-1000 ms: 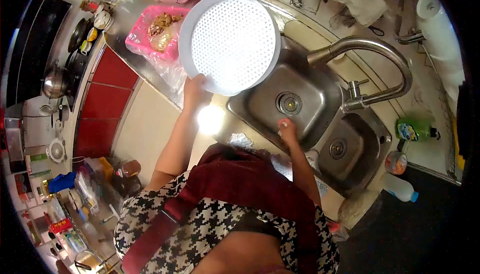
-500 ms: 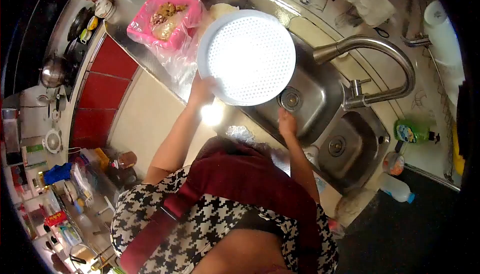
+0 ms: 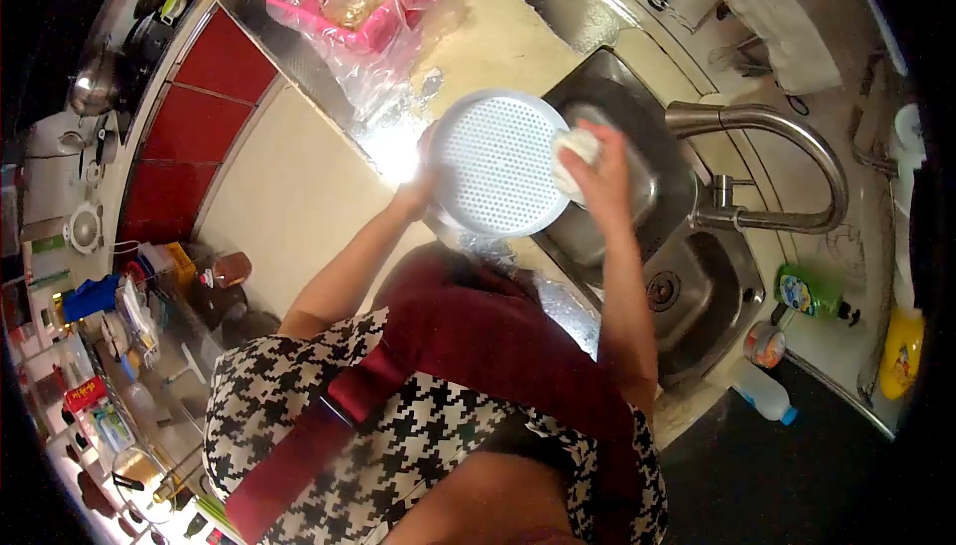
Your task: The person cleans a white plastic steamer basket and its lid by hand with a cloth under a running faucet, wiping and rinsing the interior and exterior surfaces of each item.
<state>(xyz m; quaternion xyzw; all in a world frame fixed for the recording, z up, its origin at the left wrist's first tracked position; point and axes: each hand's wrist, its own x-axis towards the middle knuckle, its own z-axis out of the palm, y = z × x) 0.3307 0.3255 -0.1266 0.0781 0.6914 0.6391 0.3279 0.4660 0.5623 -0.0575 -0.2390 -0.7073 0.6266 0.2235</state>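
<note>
A round, light-blue perforated tray [image 3: 498,162] is held level over the counter edge and the left part of the sink [image 3: 637,162]. My left hand [image 3: 420,182] grips its left rim, the fingers partly hidden by the tray and glare. At the right rim, my right hand [image 3: 605,177] is closed round a white rounded lump [image 3: 575,162], which looks like dough or a cloth. A beige sheet [image 3: 488,32] lies on the counter behind the tray.
A pink basket [image 3: 373,32] lined with clear plastic holds brown food at the upper left. The curved faucet [image 3: 797,122] reaches over the sink. A green bottle [image 3: 802,291] and a clear bottle [image 3: 765,394] stand at the right.
The tray has moved down and nearer to me, uncovering the beige sheet. My right hand has risen from the sink to the tray's right rim and now holds the white lump.
</note>
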